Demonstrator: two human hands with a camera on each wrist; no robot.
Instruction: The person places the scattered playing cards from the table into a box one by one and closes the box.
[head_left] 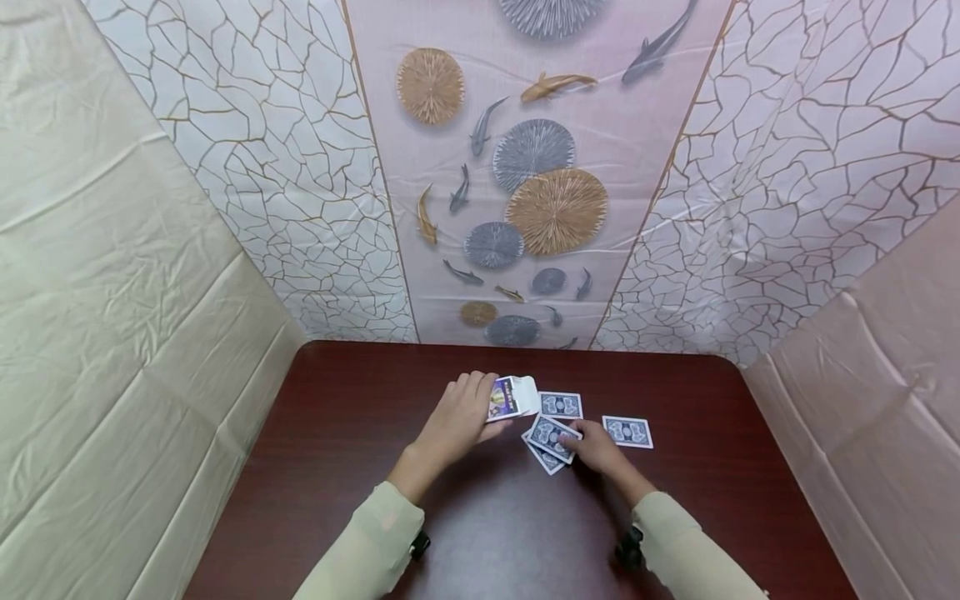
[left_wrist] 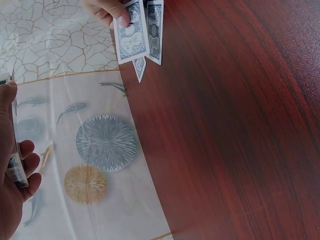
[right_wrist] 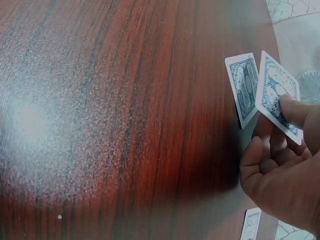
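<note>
The left hand (head_left: 456, 417), its fingers curled round a white-and-purple cardboard card box (head_left: 504, 400), hides one end of it. The right hand (head_left: 597, 450) pinches a blue-and-white patterned playing card (head_left: 550, 435), largely covering a second card (head_left: 547, 460) above the red-brown wooden table (head_left: 510, 533); two similar cards (head_left: 628, 432) lie nearby.

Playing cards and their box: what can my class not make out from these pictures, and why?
Face of the held card: all views; turned away, only its back shows.
Lower card: head view; partly covered by the held card.
Left end of the box: head view; behind the fingers of the left hand.
Small lettering on the box: head view; too small.
Another card: right wrist view; cut by the bottom edge.
</note>
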